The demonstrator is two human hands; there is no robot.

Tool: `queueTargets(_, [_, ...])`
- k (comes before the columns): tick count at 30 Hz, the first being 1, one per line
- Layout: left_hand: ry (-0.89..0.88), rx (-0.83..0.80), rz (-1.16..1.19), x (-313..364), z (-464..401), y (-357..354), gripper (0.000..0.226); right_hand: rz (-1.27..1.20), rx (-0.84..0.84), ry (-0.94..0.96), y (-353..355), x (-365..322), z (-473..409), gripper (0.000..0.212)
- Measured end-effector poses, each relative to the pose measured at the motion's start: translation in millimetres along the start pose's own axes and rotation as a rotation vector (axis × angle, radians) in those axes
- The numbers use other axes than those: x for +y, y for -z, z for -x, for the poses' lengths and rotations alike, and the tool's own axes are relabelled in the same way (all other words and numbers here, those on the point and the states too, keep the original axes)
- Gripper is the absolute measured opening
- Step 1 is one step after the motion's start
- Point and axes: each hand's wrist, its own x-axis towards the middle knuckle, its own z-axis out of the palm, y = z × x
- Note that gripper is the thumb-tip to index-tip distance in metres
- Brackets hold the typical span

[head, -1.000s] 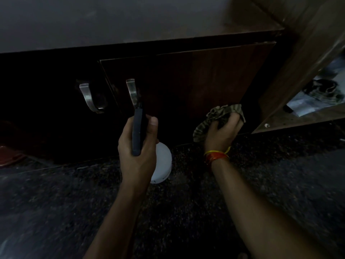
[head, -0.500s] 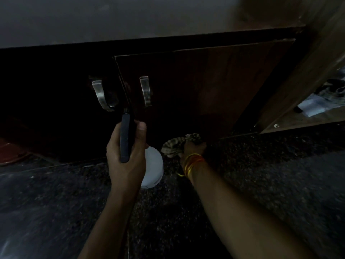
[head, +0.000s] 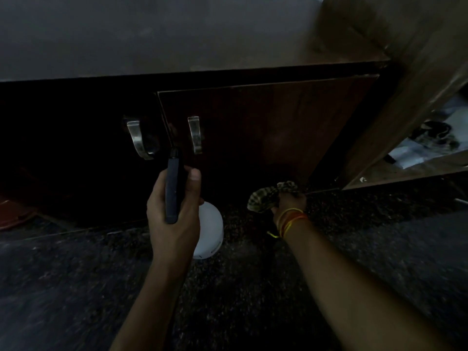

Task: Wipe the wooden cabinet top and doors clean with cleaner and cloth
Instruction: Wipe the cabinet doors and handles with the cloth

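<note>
Dark brown wooden cabinet (head: 177,34) fills the upper frame, seen from above and in front; light is very dim. Its flat top is dull and grey-brown. Below the top edge, the reddish-brown wooden right door (head: 266,127) is visible; the left door (head: 76,138) is almost black in shadow. Each door carries one curved brushed-metal handle: left door handle (head: 138,139), right door handle (head: 195,135), the two close together on either side of the door gap.

Crumpled checked green-and-cream cloth (head: 268,196) sits at the bottom edge of the right door, where door meets floor. Right hand (head: 288,201) grips it, fingers curled round the bunched fabric; whether the cloth is pressed against the wood cannot be told. Red, orange and yellow thread bands (head: 291,221) circle the right wrist.

White plastic spray bottle with a dark blue-black trigger head (head: 210,229) is held in front of the door gap, below the handles. Left hand (head: 174,211) wraps the neck, thumb up along the right side of the dark head, the nozzle end pointing toward the doors. White body shows beneath the hand.

Dark speckled stone floor (head: 253,300) below. At right, a lighter wooden panel (head: 405,97) stands slanted, with blurred papers (head: 430,145) behind it.
</note>
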Motion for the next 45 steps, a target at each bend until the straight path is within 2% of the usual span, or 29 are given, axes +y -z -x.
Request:
queueTargets(6, [0.011, -0.034, -0.005, -0.5, 2.7, -12.4, 0.03, 0.153, 0.071, 0.158, 6.2, -8.5, -14.3, 0.039])
queueTargets(9, [0.009, -0.04, -0.007, 0.0, 1.6, -19.3, 0.034, 0.293, 0.12, 0.486, 6.8, -17.0, -1.0, 0.03])
queueTargets(12, [-0.007, -0.057, 0.008, 5.0, 1.6, -29.7, 0.031, 0.401, 0.175, 0.85, 6.6, -43.6, 20.0, 0.03])
queueTargets(15, [-0.03, -0.068, 0.03, 14.9, 2.6, -39.6, 0.03, 0.386, 0.197, 1.056, 3.7, -76.5, 44.1, 0.032])
queueTargets(21, [-0.042, -0.071, 0.022, 22.1, 6.3, -48.0, 0.029, 0.437, 0.138, 1.082, 8.8, -97.5, 72.2, 0.028])
queueTargets(26, [-0.047, -0.083, 0.015, 23.1, 4.7, -49.2, 0.032, 0.374, 0.176, 1.26, -4.6, -135.7, 87.5, 0.029])
queueTargets(31, [-0.041, -0.083, 0.043, 30.2, 5.2, -49.9, 0.034, 0.406, 0.172, 1.343, -5.3, -144.9, 93.0, 0.024])
queueTargets(36, [-0.037, -0.069, 0.05, 35.4, 1.6, -46.5, 0.028, 0.461, 0.091, 1.297, -8.9, -122.4, 100.1, 0.021])
queueTargets(40, [-0.038, -0.047, 0.036, 46.6, -5.4, -39.2, 0.009, 0.572, 0.023, 1.268, -13.8, -100.9, 112.2, 0.022])
queueTargets(45, [-0.045, -0.008, 0.046, 79.8, -15.5, -25.6, 0.009, 0.621, -0.1, 1.138, -8.9, -109.7, 133.8, 0.026])
